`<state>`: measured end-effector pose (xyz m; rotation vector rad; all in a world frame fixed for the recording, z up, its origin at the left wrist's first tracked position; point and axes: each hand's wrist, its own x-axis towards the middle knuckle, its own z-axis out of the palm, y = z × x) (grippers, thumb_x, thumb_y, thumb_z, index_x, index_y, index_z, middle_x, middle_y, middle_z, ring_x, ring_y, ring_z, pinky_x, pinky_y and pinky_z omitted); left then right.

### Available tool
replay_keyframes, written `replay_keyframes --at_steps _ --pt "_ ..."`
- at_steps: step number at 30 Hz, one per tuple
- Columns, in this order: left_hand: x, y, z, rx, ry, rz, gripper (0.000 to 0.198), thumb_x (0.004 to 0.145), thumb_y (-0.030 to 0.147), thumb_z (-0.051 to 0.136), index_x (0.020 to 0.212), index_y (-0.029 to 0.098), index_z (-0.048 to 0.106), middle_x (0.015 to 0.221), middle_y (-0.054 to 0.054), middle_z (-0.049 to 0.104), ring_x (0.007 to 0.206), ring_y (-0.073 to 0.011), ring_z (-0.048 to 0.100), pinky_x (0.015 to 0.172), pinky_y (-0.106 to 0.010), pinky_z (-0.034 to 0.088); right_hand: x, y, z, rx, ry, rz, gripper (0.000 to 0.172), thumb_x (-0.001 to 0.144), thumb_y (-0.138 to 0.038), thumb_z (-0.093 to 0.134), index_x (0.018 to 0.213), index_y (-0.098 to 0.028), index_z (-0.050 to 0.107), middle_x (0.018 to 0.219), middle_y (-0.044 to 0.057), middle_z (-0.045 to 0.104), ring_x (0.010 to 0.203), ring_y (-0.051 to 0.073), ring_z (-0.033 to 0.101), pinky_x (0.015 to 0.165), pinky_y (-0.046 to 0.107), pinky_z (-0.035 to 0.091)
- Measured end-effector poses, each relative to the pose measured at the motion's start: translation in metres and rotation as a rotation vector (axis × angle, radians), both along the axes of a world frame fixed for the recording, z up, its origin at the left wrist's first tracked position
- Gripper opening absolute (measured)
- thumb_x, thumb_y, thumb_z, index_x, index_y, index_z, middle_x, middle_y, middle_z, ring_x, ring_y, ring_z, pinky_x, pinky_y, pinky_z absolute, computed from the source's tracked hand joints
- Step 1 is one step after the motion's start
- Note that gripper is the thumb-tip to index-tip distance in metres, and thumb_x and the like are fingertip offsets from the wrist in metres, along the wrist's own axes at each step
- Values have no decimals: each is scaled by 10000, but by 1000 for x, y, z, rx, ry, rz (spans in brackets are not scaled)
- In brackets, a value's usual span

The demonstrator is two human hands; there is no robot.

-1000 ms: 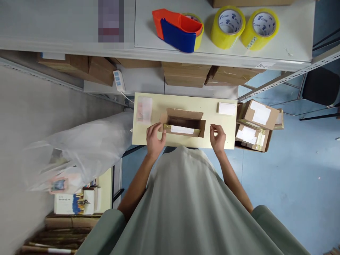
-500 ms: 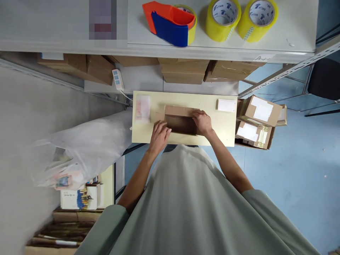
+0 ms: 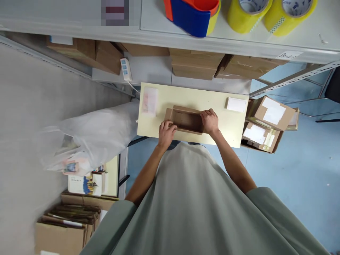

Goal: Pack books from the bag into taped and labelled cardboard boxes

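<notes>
An open cardboard box (image 3: pixel 189 121) stands on the pale yellow table (image 3: pixel 228 132), its inside facing up and bare. My left hand (image 3: pixel 166 134) is closed on the box's near left corner, where a flap sticks out to the left. At the right end my right hand (image 3: pixel 209 121) pinches the box's edge near the far corner. A small white box (image 3: pixel 236 105) lies to the right of my right hand. On the table's left part lies a flat pinkish-white packet (image 3: pixel 150 101).
Above the table, a shelf holds a blue and orange tape dispenser (image 3: pixel 191 16) and yellow tape rolls (image 3: pixel 248 16). Cardboard boxes (image 3: pixel 196 63) and a power strip (image 3: pixel 125 69) sit behind. Labelled boxes (image 3: pixel 271 111) stand right; a plastic bag (image 3: pixel 101 129) bulges left, above folded cartons (image 3: pixel 63 233).
The left-end flap has come further outward and more of the box's inside shows. Both hands stay on the box. The whole view has shifted and turned slightly.
</notes>
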<state>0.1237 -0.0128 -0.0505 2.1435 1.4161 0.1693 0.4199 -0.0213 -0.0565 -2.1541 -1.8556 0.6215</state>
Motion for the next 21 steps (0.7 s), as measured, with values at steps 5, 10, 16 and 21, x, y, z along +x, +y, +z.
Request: replay_keyframes --at_steps 5,10,16,21 --pt "0 13 -1 13 -36 -21 133 1009 203 710 1010 290 811 1282 -150 675 1293 -369 582 1155 -567 519 0 0 -4 12 5 -38 365 1139 -197 470 1079 -205 831 1060 175 813 1131 351 611 927 461 545" --pt "0 28 -1 38 -76 -37 120 1015 206 720 1010 289 808 1298 -146 651 1325 -375 558 1172 -571 506 0 14 3 43 -29 -62 359 1153 -218 470 1105 -210 826 1072 164 822 1144 350 612 932 460 546" --pt "6 46 -7 -5 -120 -32 139 986 145 738 1012 268 797 1279 -150 629 1316 -378 554 1170 -562 516 -1 33 8 -13 -38 -116 337 1142 -193 490 1144 -185 827 1119 173 830 1186 371 613 945 488 573" --pt "-7 49 -1 -59 -220 -52 180 1028 235 721 1195 272 778 1331 -141 627 1323 -352 604 1207 -527 522 -16 38 19 18 14 -204 258 1079 -201 586 1161 -207 831 1268 167 804 1226 375 623 984 520 617"
